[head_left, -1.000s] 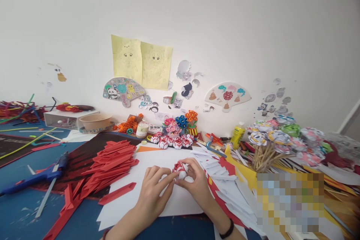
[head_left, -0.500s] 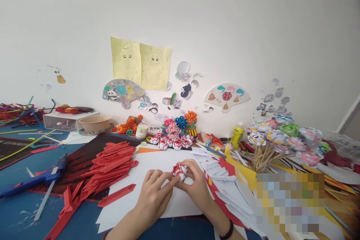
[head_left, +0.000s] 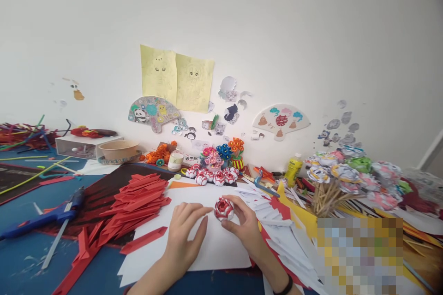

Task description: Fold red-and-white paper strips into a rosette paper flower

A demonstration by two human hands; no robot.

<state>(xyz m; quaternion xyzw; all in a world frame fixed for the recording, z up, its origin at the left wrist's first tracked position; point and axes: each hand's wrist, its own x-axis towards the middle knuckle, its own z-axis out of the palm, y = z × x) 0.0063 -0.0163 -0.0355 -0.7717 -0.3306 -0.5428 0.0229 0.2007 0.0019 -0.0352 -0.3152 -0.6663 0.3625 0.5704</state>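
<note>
A small red and white folded paper flower is held by my right hand, fingers curled around it just above a white sheet. My left hand lies beside it with fingers spread, its fingertips reaching toward the flower, holding nothing. A pile of red folded paper strips lies to the left. White folded strips are heaped to the right. A row of finished red and white paper flowers stands behind the sheet.
A blue glue gun lies at the left on the blue table. Paper flowers on sticks stand at the right beside a yellow glue bottle. A bowl and a box sit at the back left by the wall.
My left hand has let go of the flower and opened flat. My right hand has turned the flower so its top faces me.
</note>
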